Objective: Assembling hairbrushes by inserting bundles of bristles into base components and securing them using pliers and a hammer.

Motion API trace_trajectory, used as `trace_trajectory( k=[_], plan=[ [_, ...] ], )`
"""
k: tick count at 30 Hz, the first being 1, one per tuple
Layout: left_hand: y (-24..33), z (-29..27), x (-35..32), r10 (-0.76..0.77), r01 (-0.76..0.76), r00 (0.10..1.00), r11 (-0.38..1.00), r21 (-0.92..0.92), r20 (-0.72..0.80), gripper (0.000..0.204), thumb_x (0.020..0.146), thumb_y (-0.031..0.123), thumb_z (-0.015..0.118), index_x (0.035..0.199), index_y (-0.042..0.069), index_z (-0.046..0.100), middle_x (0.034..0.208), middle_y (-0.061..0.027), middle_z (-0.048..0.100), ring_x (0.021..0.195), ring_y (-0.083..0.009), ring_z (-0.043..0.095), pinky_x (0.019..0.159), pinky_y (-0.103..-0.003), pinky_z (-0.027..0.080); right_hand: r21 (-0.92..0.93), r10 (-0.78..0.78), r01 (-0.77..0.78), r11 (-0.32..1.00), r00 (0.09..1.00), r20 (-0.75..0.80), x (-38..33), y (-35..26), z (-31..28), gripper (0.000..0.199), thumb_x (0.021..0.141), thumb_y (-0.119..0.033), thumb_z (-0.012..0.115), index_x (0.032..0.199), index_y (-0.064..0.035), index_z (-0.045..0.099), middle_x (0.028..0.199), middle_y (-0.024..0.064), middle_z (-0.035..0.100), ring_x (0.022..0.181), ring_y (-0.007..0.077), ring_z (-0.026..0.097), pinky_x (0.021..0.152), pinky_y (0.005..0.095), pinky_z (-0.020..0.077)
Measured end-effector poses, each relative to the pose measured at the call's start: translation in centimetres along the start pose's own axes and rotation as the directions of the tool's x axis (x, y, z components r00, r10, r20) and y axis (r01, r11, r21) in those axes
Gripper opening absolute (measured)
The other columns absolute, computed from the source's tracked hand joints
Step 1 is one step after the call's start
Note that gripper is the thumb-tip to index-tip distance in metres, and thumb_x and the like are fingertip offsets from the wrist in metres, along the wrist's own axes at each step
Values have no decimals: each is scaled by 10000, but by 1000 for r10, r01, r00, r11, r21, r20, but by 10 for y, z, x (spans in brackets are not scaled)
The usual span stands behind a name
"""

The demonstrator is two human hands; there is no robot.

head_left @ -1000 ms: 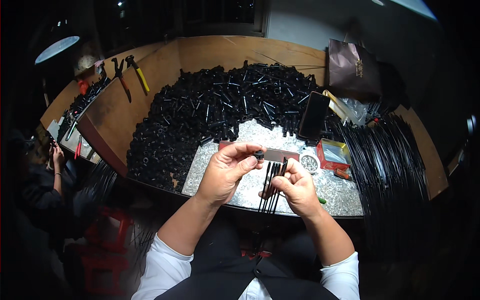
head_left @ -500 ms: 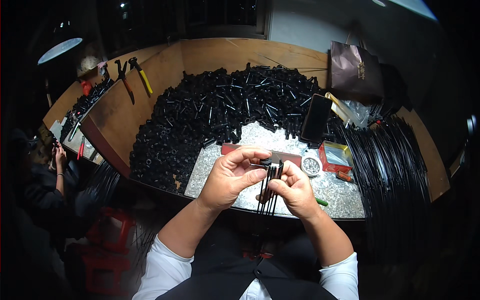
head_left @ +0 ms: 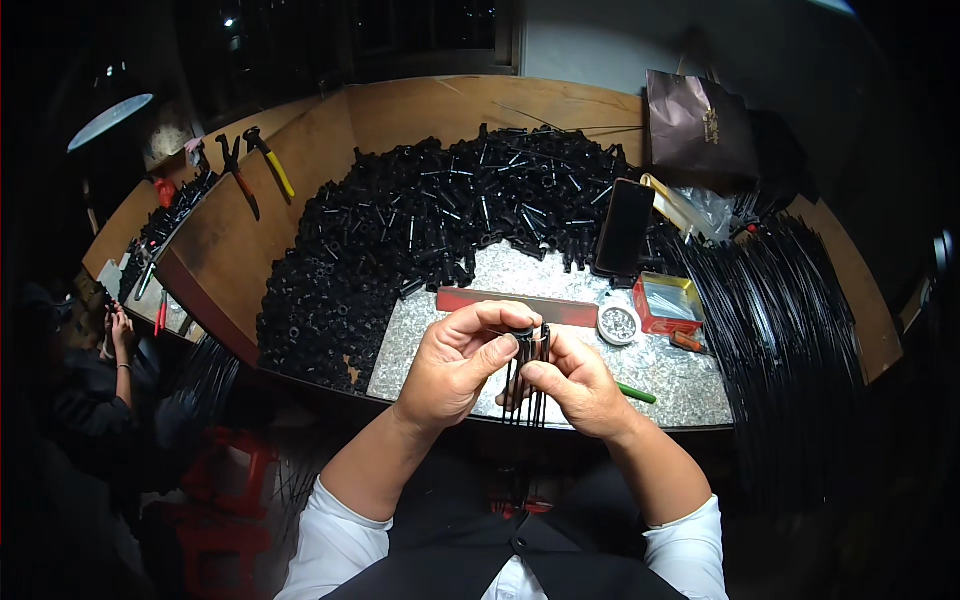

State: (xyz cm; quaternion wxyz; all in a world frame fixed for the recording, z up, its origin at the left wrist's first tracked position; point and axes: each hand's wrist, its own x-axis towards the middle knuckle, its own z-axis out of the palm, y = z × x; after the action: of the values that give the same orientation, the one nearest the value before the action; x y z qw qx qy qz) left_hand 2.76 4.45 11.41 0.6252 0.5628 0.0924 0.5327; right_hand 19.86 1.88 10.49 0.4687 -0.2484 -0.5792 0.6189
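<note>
Head view: the left hand (head_left: 455, 365) pinches a small black cap (head_left: 521, 331) at the top of a bundle of thin black rods (head_left: 528, 385), which the right hand (head_left: 580, 385) closes its grip around just beside it. The rods hang below both grips, over the edge of the surface (head_left: 665, 385). If the right grip loosens, I judge the rods could fan apart and slip down.

Left hand (head_left: 455, 365) pinches small black cylindrical cap (head_left: 521, 331) atop bundle of thin black rods (head_left: 527, 385), gripped by right hand (head_left: 577, 385) at front edge of speckled grey stone worktop (head_left: 560, 275). Heap of black plastic tubes (head_left: 440, 225) behind; red ruler-like bar (head_left: 515, 305) just beyond hands.
</note>
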Motion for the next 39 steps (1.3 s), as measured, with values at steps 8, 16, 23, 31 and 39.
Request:
trace_trajectory(
  k=[8,16,23,31,39],
  plan=[
    [-4,0,-2,109,-110,994,993,53,14,196,905,-8,519,1091,-19,577,1101,-103,591,1044,-155,556,941,-288,431,-169,-20,27,985,999,42,-1,-7,3,172,942,-75,455,1066,27,515,898,69,608,825,128,589,762,289,493],
    [-4,3,-3,69,-70,997,997,-33,-41,189,905,0,528,1087,-27,570,1108,-117,594,1043,-157,565,929,-288,451,-263,-7,6,965,1000,-2,-4,-2,3,125,895,-60,577,993,15,554,884,68,629,823,130,620,772,271,509],
    [-4,-1,-3,11,-17,997,996,-88,-72,221,867,-15,584,1087,-7,587,1085,-121,623,965,-165,609,885,-289,493,-233,25,-24,972,1000,-1,-1,-5,3,132,897,-75,585,994,10,554,884,63,632,815,123,620,748,269,508],
    [-6,-4,-3,-18,11,999,982,-189,-40,179,879,45,590,1056,24,594,1103,-126,590,1019,-182,570,909,-324,465,-133,-22,28,991,999,41,1,0,6,137,913,-131,570,946,-7,520,846,26,580,776,63,530,683,233,449],
    [-5,-7,-5,-16,29,999,962,-271,50,164,892,22,559,1052,9,591,1108,-130,587,1034,-179,561,921,-312,461,-70,18,-12,997,996,91,0,3,3,167,911,-135,576,1007,-5,532,873,11,560,802,67,533,713,233,457]
  ],
)
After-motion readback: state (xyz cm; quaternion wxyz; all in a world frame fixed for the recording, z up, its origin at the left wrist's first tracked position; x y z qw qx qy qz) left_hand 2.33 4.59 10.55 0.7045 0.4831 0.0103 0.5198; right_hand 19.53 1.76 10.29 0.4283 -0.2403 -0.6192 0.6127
